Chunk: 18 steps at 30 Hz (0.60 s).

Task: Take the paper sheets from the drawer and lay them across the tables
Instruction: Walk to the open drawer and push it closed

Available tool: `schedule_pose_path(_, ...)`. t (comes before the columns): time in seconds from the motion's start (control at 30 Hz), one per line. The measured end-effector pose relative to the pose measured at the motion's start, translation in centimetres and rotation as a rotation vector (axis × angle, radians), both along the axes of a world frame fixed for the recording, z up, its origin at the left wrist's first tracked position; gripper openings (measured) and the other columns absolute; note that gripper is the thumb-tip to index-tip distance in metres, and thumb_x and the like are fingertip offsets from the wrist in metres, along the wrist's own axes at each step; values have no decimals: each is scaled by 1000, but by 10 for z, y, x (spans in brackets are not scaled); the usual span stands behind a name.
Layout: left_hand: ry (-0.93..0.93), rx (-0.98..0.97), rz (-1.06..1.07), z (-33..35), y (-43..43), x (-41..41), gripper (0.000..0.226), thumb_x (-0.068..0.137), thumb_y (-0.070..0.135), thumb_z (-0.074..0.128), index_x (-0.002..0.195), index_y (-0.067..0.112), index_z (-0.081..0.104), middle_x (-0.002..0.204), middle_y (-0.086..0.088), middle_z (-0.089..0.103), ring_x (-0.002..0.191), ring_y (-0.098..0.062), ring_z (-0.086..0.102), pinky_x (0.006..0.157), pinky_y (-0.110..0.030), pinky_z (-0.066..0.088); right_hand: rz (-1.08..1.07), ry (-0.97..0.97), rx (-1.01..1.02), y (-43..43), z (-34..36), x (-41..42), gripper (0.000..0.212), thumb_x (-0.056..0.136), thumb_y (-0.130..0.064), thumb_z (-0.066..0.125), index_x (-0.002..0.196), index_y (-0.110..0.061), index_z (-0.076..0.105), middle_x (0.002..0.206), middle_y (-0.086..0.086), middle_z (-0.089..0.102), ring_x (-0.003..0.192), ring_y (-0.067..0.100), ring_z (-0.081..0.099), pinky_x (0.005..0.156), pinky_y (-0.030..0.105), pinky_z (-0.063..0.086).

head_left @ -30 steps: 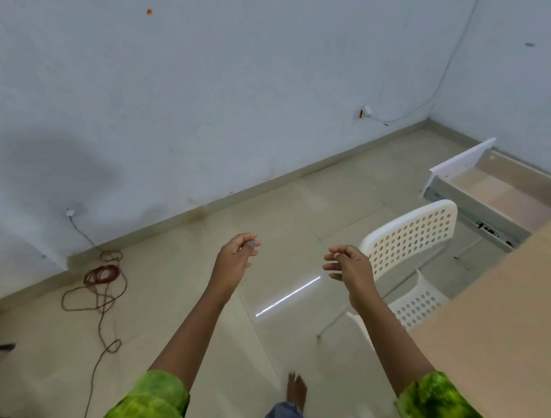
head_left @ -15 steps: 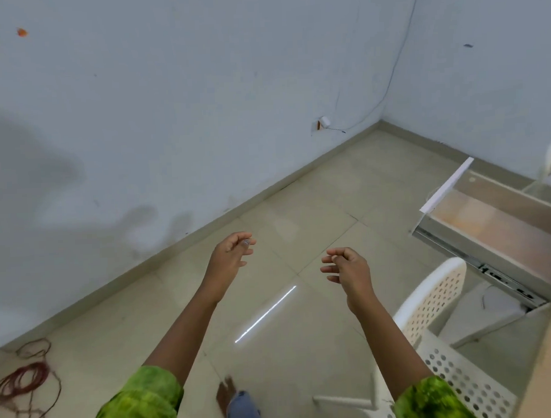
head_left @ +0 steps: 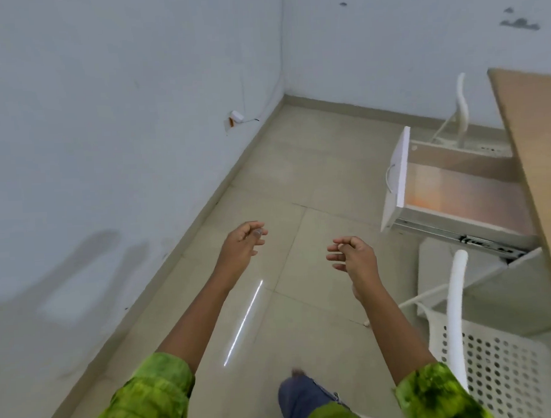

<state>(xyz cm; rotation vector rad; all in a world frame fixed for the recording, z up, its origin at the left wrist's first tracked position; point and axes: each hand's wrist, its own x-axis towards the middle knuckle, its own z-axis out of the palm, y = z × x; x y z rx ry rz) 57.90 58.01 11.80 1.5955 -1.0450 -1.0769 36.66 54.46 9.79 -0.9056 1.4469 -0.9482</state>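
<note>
A white drawer (head_left: 396, 178) with a curved handle stands pulled out from under the wooden table (head_left: 536, 140) at the right. Its wooden bottom shows bare, with no paper sheets visible in it. My left hand (head_left: 242, 246) and my right hand (head_left: 353, 257) are raised over the tiled floor, left of the drawer, fingers loosely curled and apart. Neither hand holds anything. The right hand is about a hand's length from the drawer's front corner.
A white perforated plastic chair (head_left: 482, 354) stands at the lower right, beside the table. Part of another white chair (head_left: 461, 109) shows behind the drawer. Pale blue walls meet in a corner ahead, with a small wall socket (head_left: 235, 117) and wire. My leg (head_left: 307, 397) shows below.
The view has swung right: the drawer and table have come closer and more central, the red cable has left the view. Both hands keep the same raised, empty pose.
</note>
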Motion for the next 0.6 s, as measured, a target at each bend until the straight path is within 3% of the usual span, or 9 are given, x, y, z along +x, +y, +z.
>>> schedule_pose_path(0.13,3,3,-91,-8,-76,2,19,97,16,43,109,17,58,103,1,64,93,-18,60,73,-25,46,-105,-9,7,-55,-7,3,27,92,0,36,79,-15,55,76,3,60,43,-3,57,48,14,43)
schedule_pose_path(0.3,-9,26,-195,-10,-178,-7,20,97,16,42,110,17,58,104,0,64,94,-18,60,73,-25,46,-194,0,34,-136,-8,-5,26,92,0,37,80,-14,55,76,4,60,61,14,57,56,22,42)
schedule_pose_path(0.6,-11,64,-393,-15,-343,-47,21,97,16,42,111,16,58,104,1,64,93,-17,60,72,-25,45,-384,28,121,-251,-19,-31,26,90,0,36,79,-13,55,75,5,59,62,17,56,57,25,41)
